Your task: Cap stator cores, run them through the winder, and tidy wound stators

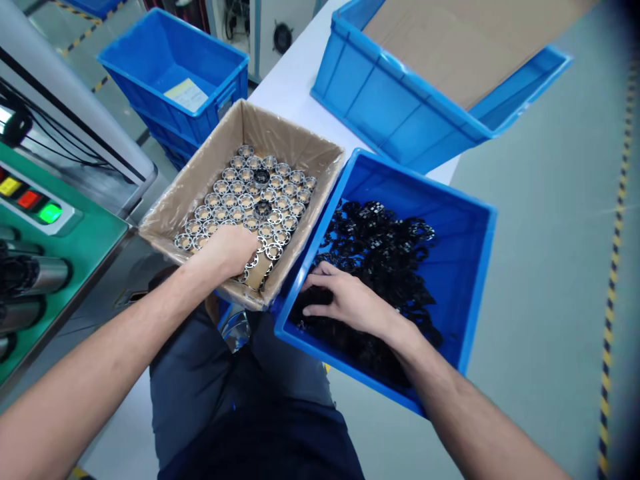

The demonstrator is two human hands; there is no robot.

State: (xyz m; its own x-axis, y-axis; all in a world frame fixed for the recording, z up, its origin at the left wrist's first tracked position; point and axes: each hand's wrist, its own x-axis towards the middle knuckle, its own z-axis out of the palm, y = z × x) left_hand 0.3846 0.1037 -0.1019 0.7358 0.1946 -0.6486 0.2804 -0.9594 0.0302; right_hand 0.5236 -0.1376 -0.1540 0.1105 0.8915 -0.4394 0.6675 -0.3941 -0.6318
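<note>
My left hand [233,250] reaches into a plastic-lined cardboard box [193,180], its fingers bent down among silvery toothed rings [246,201] laid out in rows; whatever its fingertips hold is hidden. Two black parts [261,177] sit on top of the rings. To the right, my right hand [345,300] is inside a blue bin [450,267], over a heap of black parts [385,247]. Its thumb and fingers are spread apart, touching the pile, with no part clearly gripped.
A large blue crate [385,93] with a cardboard sheet [450,40] stands on the white table [295,87]. Stacked blue bins [173,60] are at the upper left. A green machine panel [75,260] with lit buttons and metal cylinders lies at the left edge.
</note>
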